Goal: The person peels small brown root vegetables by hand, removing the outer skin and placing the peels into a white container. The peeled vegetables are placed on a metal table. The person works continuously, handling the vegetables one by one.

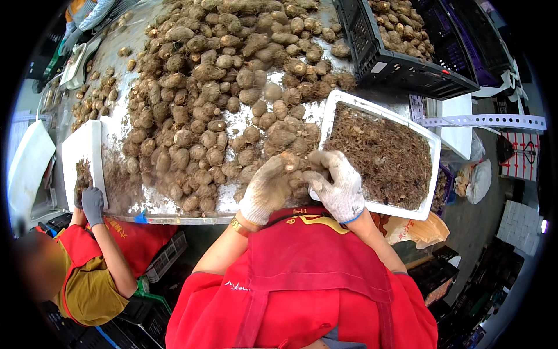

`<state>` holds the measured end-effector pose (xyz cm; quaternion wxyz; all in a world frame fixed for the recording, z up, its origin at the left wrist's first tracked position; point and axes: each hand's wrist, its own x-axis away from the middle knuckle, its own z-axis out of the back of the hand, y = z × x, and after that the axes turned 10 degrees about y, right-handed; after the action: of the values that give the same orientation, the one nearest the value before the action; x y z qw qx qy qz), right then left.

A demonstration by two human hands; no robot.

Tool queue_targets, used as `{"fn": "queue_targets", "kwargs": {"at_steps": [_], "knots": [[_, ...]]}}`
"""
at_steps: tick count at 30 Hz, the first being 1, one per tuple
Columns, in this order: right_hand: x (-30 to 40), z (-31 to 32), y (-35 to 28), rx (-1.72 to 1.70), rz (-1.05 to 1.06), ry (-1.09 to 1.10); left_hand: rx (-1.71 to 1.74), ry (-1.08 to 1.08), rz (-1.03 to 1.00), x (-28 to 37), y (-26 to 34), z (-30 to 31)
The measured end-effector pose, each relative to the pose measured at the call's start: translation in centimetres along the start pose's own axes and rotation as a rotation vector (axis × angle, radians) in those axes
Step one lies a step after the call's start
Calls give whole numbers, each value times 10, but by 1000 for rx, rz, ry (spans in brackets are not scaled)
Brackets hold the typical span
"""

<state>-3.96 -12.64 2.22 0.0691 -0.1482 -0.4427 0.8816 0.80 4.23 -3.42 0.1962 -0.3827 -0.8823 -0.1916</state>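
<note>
Many brown, hairy taro corms [205, 100] lie heaped over the metal table. My left hand [267, 189], in a white knit glove, is shut around a taro corm [290, 162] whose pale end shows by the fingertips. Just right of it, my right hand [338, 183], gloved the same way, has its thumb and fingers curled near the corm; whether they pinch anything is hard to see. Beside my right hand stands a white foam tray [429, 174] full of loose brown fibres and peelings [379, 152].
A black plastic crate [418, 72] of corms stands at the back right. At the left, a co-worker's gray-gloved hands [92, 203] hold a hairy piece by a white foam board [83, 152]. Another person [87, 22] is at the far left. A perforated metal bar [484, 122] juts out at right.
</note>
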Motion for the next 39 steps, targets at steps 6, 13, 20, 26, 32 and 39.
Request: {"fn": "queue_targets", "kwargs": {"at_steps": [6,13,20,26,32,39], "knots": [[-13,-13,-2,17,38,-51,-437,93,-131,13,6,-16],[4,-7,-2,40,78,-180,-155,13,-103,12,-4,2],[-2,-12,-8,-52,-107,-58,-287,52,-51,9,-6,3],[15,-20,-5,-59,-19,-381,-229,198,-109,10,-2,9],[7,-13,-3,-132,-242,-309,38,216,-143,-4,62,15],[13,-9,-4,-130,-189,-285,-128,115,-1002,20,228,-10]]}}
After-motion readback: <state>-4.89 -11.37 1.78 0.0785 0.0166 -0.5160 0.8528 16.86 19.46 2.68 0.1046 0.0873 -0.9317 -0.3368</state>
